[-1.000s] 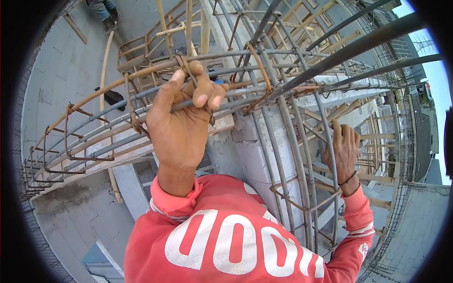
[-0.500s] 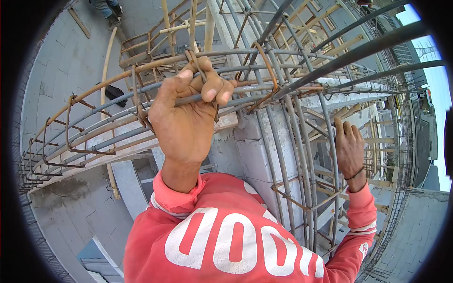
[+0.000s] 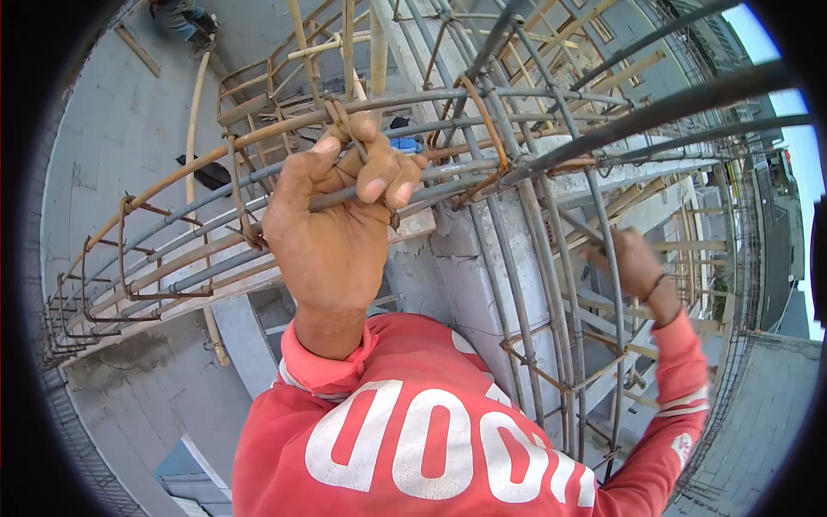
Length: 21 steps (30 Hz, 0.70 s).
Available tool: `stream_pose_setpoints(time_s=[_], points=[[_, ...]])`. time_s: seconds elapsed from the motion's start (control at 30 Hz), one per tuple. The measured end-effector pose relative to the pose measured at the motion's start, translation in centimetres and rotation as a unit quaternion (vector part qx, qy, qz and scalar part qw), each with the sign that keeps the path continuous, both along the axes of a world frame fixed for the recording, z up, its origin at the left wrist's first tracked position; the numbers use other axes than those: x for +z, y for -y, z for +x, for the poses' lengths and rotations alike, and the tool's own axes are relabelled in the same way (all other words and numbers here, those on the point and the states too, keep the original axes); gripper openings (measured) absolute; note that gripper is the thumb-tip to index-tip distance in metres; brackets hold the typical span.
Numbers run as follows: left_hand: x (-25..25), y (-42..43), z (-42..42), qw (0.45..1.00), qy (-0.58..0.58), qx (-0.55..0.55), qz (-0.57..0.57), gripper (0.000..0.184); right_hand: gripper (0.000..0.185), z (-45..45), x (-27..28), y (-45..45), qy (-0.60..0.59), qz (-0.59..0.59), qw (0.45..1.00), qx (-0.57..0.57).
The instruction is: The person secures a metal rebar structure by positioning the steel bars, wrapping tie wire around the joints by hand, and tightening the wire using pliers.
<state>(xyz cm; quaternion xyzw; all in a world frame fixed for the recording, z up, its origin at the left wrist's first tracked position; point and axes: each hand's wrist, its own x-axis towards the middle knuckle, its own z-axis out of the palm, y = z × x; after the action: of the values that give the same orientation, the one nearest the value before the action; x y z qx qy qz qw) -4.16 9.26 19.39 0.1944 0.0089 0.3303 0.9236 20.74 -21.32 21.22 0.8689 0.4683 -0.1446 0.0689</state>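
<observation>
My left hand (image 3: 332, 215) is raised with its palm toward me. Its fingers are curled around a rusty steel stirrup (image 3: 338, 116), which hooks over the long rebar (image 3: 215, 159) of a beam cage. To the right, my right hand (image 3: 633, 265) is smeared by motion beside the upright rebar (image 3: 613, 302) of a column cage. Its fingers look curled, and a dark rod (image 3: 579, 226) runs up to them. Whether the hand holds that rod is unclear. Between the hands, a rusty stirrup (image 3: 487, 125) crosses the junction of the bars.
Thick dark rebar (image 3: 655, 116) sticks out toward me at upper right. A pale concrete block wall (image 3: 478, 276) stands behind the column bars. Bamboo poles (image 3: 198, 129) and timber framing lie below. Another person's legs (image 3: 196, 24) show at top left. A blue object (image 3: 405, 145) sits behind the bars.
My right hand has moved down from beside the upright bar, and its fingers now point left. My left hand has shifted slightly left with the stirrup. A blue object has come into sight.
</observation>
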Motion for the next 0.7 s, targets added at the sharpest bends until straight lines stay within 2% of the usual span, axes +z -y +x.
stream_pose_setpoints(time_s=[0.03, 0.1, 0.17, 0.2, 0.27, 0.33, 0.37, 0.53, 0.6, 0.63, 0.7], points=[[0.1, 0.1, 0.0, 1.000, 0.003, -0.007, 0.001, 0.036, 0.026, -0.3, -1.8, 0.6, -0.042, 0.046, 0.998, -0.018], [0.2, 0.2, -0.1, 1.000, 0.012, 0.003, 0.004, 0.036, 0.025, 0.4, -0.7, -0.6, -0.079, 0.092, 0.992, -0.019], [0.2, 0.1, 0.0, 1.000, 0.002, -0.019, -0.013, 0.035, 0.025, 0.8, 2.8, -1.4, -0.106, -0.007, 0.994, -0.002], [0.1, 0.1, 0.0, 1.000, -0.001, -0.026, -0.001, 0.035, 0.025, 1.2, 3.8, -1.6, -0.109, 0.005, 0.994, -0.008], [-0.1, -0.1, 0.1, 1.000, -0.004, -0.007, -0.002, 0.034, 0.034, 3.1, 6.0, -2.6, -0.086, -0.064, 0.990, 0.086], [0.0, 0.0, 0.2, 1.000, -0.007, -0.008, 0.005, 0.034, 0.034, 0.6, 10.1, -6.7, -0.147, -0.184, 0.967, -0.095], [0.0, 0.0, 0.2, 1.000, -0.005, 0.002, 0.001, 0.034, 0.031, 0.8, 9.9, -6.6, -0.181, -0.181, 0.956, -0.146], [-0.5, -0.1, 0.2, 1.000, 0.025, -0.011, -0.002, 0.034, 0.031, 2.3, 6.4, -4.2, -0.192, -0.161, 0.960, -0.126], [-0.5, -0.3, 0.0, 0.999, 0.045, -0.026, 0.001, 0.035, 0.032, 4.9, 1.8, -1.2, -0.419, -0.111, 0.875, -0.216], [-0.6, -0.2, 0.0, 0.999, 0.041, -0.031, 0.002, 0.036, 0.032, 5.8, -1.1, 0.0, -0.410, -0.119, 0.879, -0.212], [-0.7, -0.2, 0.2, 0.999, 0.033, -0.024, 0.012, 0.036, 0.043, 7.1, -4.8, 2.0, -0.570, -0.068, 0.789, -0.220]])
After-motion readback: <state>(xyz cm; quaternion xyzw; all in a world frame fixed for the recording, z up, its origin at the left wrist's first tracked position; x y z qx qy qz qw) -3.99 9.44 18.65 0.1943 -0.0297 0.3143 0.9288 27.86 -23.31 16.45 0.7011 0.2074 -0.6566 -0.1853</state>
